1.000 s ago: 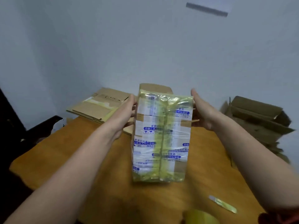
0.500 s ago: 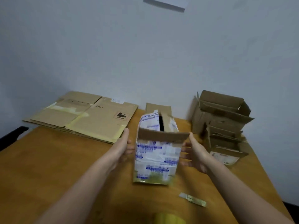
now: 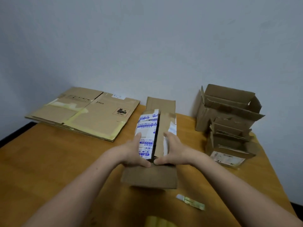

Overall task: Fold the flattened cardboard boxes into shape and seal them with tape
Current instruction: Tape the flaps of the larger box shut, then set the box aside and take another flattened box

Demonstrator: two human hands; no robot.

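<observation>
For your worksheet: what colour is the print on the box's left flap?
Blue print on white; head view.

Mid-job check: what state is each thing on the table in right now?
Centre box: upright, top flaps nearly closed, gap unsealed.
Left hand: pressing left flap.
Right hand: pressing right flap.
Flattened boxes: lying flat, unfolded.
Formed boxes: tops open.
Tape roll: lying untouched.

A simple work room for packing: a wooden table [image 3: 49, 169] stands against a plain pale wall [image 3: 147, 46], with flat cardboard boxes [image 3: 85, 112] on one side and open boxes [image 3: 227, 115] on the other
</observation>
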